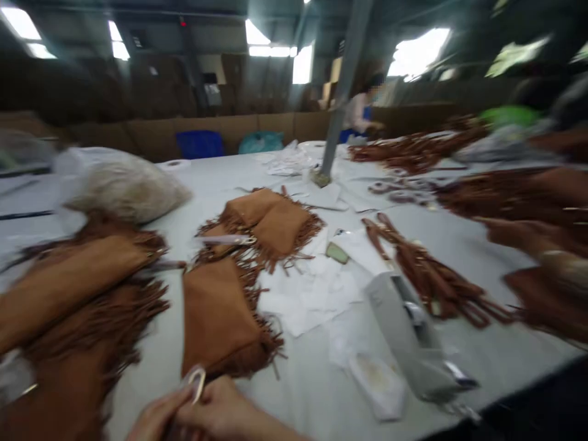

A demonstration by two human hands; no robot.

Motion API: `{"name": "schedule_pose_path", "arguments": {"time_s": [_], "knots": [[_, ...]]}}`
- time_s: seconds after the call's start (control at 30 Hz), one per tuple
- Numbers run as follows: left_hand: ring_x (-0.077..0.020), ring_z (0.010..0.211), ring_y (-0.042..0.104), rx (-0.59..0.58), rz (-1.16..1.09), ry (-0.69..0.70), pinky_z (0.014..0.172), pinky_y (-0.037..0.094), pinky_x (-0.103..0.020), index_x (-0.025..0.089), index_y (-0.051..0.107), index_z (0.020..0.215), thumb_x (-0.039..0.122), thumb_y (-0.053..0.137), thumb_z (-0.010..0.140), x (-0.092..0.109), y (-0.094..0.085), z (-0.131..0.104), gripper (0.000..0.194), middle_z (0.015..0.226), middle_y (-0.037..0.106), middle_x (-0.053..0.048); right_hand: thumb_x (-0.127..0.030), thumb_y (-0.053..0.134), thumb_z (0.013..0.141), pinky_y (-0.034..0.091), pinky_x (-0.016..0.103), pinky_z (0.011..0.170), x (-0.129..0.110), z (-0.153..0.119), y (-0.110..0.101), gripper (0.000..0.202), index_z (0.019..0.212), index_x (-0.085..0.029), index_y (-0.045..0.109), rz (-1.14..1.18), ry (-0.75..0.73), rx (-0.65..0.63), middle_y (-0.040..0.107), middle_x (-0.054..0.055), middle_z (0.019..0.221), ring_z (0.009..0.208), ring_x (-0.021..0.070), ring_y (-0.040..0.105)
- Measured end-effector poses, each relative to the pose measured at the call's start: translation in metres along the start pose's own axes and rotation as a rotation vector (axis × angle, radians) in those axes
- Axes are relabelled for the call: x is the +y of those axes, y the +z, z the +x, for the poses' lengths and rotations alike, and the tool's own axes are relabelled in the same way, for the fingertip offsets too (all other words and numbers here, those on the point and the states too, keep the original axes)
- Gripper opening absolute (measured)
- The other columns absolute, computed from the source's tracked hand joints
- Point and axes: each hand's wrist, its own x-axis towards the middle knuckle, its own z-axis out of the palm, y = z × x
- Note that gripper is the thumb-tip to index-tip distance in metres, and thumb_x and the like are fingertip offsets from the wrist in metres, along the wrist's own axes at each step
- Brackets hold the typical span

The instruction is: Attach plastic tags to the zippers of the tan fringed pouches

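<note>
At the bottom edge, my left hand (158, 416) and my right hand (225, 407) are closed close together around a pale metal hook clasp (197, 383), whose curved end sticks up between the fingers. What the clasp is fastened to is mostly hidden by my hands. Just beyond them lies a tan fringed suede bag (218, 312). Farther back is another fringed suede piece (280, 223), with a strap wrapped in pale covering (227, 239) and a metal end lying beside it.
More fringed suede pieces (73, 269) are heaped at left, near a filled plastic bag (128, 187). A tape dispenser (413, 337), white paper sheets (312, 291) and brown straps (432, 275) lie to the right. A co-worker's hand (514, 236) touches brown material; a post (342, 92) rises behind.
</note>
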Motion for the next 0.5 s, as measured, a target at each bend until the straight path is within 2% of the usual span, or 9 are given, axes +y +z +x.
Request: {"name": "schedule_pose_path", "arguments": {"time_s": [0.03,0.1,0.2,0.27,0.33,0.4,0.5], "knots": [[-0.0207,0.075,0.063,-0.005,-0.017,-0.019,0.065,0.052,-0.030,0.011,0.065,0.100,0.047,0.076,0.071,-0.002,-0.016,-0.008,0.048,0.087,0.067,-0.006,-0.040,0.070,0.074,0.037,0.018,0.041,0.009,0.007,0.018,0.028,0.062,-0.014,0.065,0.052,0.050,-0.052,0.061,-0.001,0.054,0.043,0.0069,0.049],[-0.0190,0.069,0.063,-0.085,-0.068,-0.066,0.059,0.049,-0.026,0.013,0.063,0.107,0.057,0.074,0.068,-0.008,-0.038,-0.022,0.060,0.082,0.068,-0.005,-0.041,0.073,0.067,0.029,0.017,0.037,0.024,0.018,0.037,0.031,0.058,-0.013,0.064,0.155,0.143,-0.101,0.055,-0.003,0.044,0.036,0.0050,0.042],[-0.0164,0.069,0.062,-0.136,-0.056,-0.085,0.057,0.046,-0.022,0.019,0.055,0.120,0.062,0.073,0.065,-0.029,-0.055,-0.040,0.072,0.086,0.068,-0.005,-0.044,0.072,0.065,0.028,0.017,0.037,0.035,0.028,0.038,0.033,0.061,-0.012,0.064,0.211,0.197,-0.110,0.054,-0.003,0.042,0.034,0.0043,0.040],[-0.0142,0.060,0.060,-0.188,-0.015,-0.122,0.051,0.042,-0.020,0.017,0.058,0.109,0.065,0.074,0.061,-0.048,-0.061,-0.051,0.070,0.078,0.068,-0.004,-0.045,0.073,0.064,0.029,0.017,0.038,0.037,0.027,0.036,0.034,0.062,-0.012,0.063,0.230,0.215,-0.090,0.056,-0.002,0.045,0.035,0.0041,0.041],[-0.0106,0.046,0.052,-0.213,0.028,-0.173,0.043,0.034,-0.018,0.014,0.062,0.090,0.072,0.066,0.064,-0.066,-0.067,-0.060,0.064,0.062,0.064,-0.002,-0.045,0.074,0.063,0.031,0.017,0.040,0.038,0.024,0.038,0.035,0.064,-0.012,0.064,0.246,0.226,-0.069,0.060,0.000,0.051,0.038,0.0041,0.044],[-0.0081,0.038,0.043,-0.165,0.057,-0.173,0.039,0.026,-0.018,0.014,0.061,0.075,0.076,0.058,0.067,-0.080,-0.073,-0.065,0.063,0.049,0.056,0.001,-0.045,0.075,0.062,0.032,0.016,0.041,0.037,0.023,0.043,0.036,0.067,-0.012,0.064,0.259,0.234,-0.055,0.063,0.001,0.057,0.042,0.0044,0.047],[-0.0067,0.034,0.037,-0.106,0.069,-0.123,0.037,0.023,-0.019,0.014,0.061,0.069,0.077,0.058,0.066,-0.088,-0.080,-0.068,0.063,0.042,0.050,0.003,-0.046,0.073,0.065,0.027,0.015,0.038,0.038,0.031,0.048,0.035,0.071,-0.014,0.061,0.268,0.238,-0.026,0.060,-0.001,0.054,0.040,0.0043,0.045]]}}
